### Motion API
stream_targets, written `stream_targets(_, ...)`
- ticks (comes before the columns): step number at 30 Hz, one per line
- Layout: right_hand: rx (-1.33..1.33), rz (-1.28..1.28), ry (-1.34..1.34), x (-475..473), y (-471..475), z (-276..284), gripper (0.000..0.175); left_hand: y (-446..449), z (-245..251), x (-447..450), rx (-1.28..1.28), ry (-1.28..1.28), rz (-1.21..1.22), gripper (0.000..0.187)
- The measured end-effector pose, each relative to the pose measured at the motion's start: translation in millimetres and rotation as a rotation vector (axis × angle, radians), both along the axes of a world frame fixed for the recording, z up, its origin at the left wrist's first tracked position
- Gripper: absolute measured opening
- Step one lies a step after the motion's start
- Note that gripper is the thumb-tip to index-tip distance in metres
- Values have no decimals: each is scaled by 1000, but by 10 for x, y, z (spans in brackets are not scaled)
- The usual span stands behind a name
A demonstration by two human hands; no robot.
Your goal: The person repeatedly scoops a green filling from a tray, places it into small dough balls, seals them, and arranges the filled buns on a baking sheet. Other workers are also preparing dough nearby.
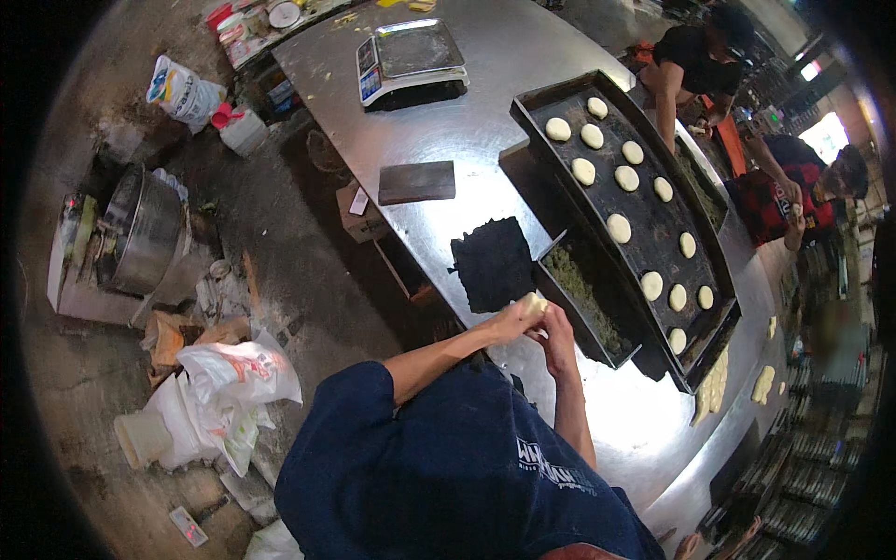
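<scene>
A pale piece of dough [534,304] is held between my left hand [518,320] and my right hand [556,332], close together in front of my chest. Both hands are near the edge of the steel table, just below a ragged black sheet [493,262]. Beside them lies a narrow metal tray of greenish crumbly filling [584,290]. Beyond it, a large black baking tray [570,178] holds several flattened round dough pieces [619,228], spaced apart. More dough [712,385] lies on the table at the right.
A digital scale [413,59] with a steel pan and a flat dark block [416,182] stand on the steel table [336,105]. Two people [700,63] work across the table. On the floor at left are a metal mixing bowl [147,231] and plastic bags [231,371].
</scene>
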State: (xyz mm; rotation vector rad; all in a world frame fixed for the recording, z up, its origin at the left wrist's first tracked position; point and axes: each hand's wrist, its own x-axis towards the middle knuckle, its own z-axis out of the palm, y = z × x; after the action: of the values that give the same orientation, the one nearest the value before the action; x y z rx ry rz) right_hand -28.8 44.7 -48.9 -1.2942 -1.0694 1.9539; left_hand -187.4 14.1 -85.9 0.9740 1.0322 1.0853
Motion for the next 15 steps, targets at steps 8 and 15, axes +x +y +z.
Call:
stream_targets(8, 824, -208, -787, 461, 669, -287, 35, 242, -17, -330, -41, 375, -31, 46)
stream_targets(15, 691, -32, -1018, 975, 846, -826, 23, 428, 72, -222, -17, 73, -81, 42)
